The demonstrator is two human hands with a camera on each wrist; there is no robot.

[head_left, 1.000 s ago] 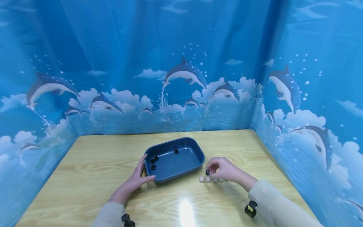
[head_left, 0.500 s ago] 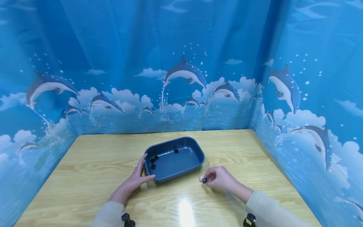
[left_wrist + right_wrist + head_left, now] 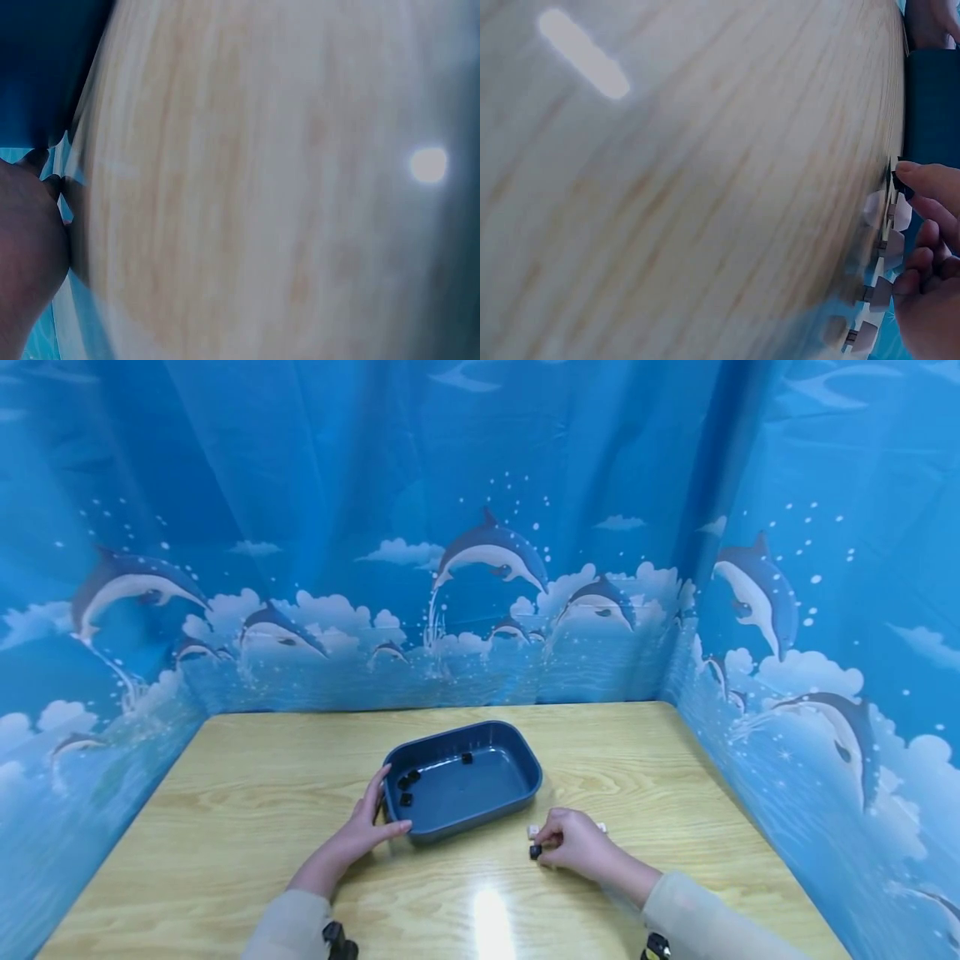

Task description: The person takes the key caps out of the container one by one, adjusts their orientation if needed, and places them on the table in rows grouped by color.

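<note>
My left hand (image 3: 358, 837) rests against the near left corner of a dark blue rectangular tray (image 3: 468, 822), its thumb and fingers spread and straight along the rim. Inside the tray lie several small black keycaps (image 3: 406, 799). Between thumb and fingertips, my right hand (image 3: 573, 843) pinches another black keycap (image 3: 535, 852) low over the table. It is just in front of a white keycap (image 3: 533, 832) at the left end of a row. In the right wrist view, several white keycaps (image 3: 881, 294) line up beside the curled fingers; in the head view the hand hides most of them.
The light wooden table (image 3: 262, 793) bears the tray and the row. Behind it and along its sides hangs a blue dolphin-print curtain (image 3: 315, 568). A bright reflection shows on the table's front part.
My right hand has come down and slightly left with the black keycap, from above the white row to in front of its left end. My left hand and the tray have stayed put.
</note>
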